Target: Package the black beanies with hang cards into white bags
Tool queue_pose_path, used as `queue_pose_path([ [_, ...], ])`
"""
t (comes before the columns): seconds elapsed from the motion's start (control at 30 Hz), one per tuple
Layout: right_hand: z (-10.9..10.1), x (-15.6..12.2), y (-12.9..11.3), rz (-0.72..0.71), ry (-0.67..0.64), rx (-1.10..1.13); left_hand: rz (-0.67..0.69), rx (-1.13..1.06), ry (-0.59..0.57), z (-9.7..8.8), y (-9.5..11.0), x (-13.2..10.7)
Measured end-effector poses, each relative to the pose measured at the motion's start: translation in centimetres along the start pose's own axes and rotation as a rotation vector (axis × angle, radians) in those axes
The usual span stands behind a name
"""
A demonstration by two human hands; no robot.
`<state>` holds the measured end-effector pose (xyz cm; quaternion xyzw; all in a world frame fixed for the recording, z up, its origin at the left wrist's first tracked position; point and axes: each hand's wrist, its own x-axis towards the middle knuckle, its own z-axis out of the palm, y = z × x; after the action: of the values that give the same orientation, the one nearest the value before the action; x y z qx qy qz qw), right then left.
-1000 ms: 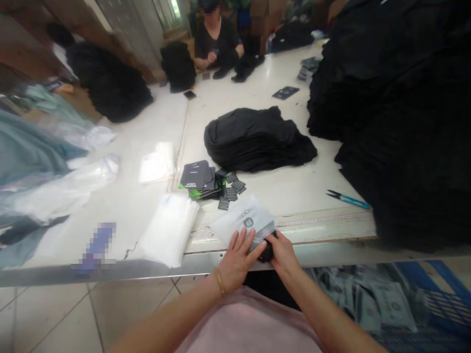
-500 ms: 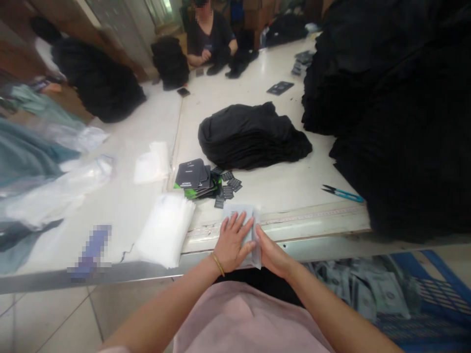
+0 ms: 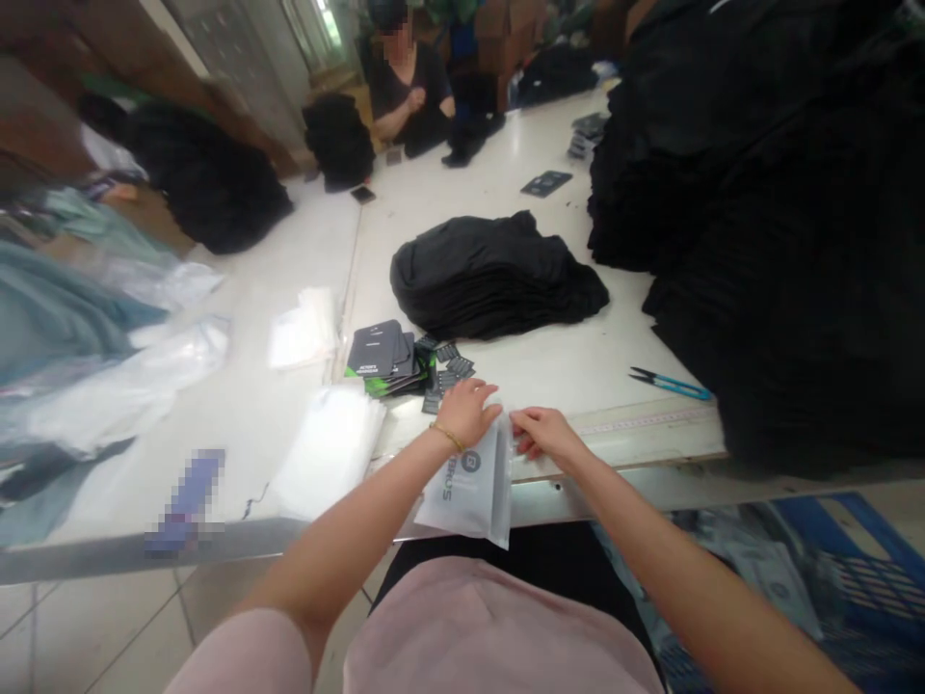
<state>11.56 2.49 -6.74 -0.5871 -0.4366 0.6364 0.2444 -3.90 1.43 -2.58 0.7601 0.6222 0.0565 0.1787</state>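
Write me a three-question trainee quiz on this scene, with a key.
1. True or false: the left hand and right hand both hold the bag.
2. Which hand wears the bracelet?
3. Fill the gap: the snips on the bench have ____ handles.

Key: 1 true; 2 left; 3 blue.

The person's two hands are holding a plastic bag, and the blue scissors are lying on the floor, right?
Not quite: the blue-handled scissors lie on the white table, not the floor, as the head view shows. The left hand and right hand are holding the plastic bag.
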Motion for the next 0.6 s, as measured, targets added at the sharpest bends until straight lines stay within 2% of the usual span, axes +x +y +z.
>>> queue_pose_path([
  [0.1, 1.0, 0.5, 0.0, -0.027, 0.005, -0.029, 0.001, -0.017, -0.133, 0.9, 0.0, 2.4],
  [0.17, 1.4, -0.6, 0.8, -0.041, -0.021, -0.049, -0.016, -0.022, -0.128, 1.7, -0.2, 2.7],
  [0.3, 1.9, -6.0, 4.6, 0.014, -0.184, -0.108, -0.136, -0.027, -0.035, 1.7, -1.7, 2.3],
  [0.37, 1.6, -8.7, 6.2, 0.034, -0.218, -0.121, -0.180, -0.037, -0.012, 1.3, -1.6, 1.9],
  [0.4, 1.3, -9.6, 6.6, 0.015, -0.193, -0.105, -0.175, -0.052, -0.007, 1.2, -1.0, 1.7],
  [0.47, 0.4, -10.6, 6.3, -0.087, -0.101, -0.018, -0.079, -0.128, 0.008, 1.0, 1.5, 1.2],
  [0.53, -0.8, -10.6, 5.3, -0.218, -0.006, 0.099, 0.099, -0.241, 0.062, 0.7, 5.0, 0.4],
  [0.6, -3.0, -10.5, 4.7, -0.272, 0.053, 0.190, 0.289, -0.335, 0.168, 0.1, 7.9, -0.5],
])
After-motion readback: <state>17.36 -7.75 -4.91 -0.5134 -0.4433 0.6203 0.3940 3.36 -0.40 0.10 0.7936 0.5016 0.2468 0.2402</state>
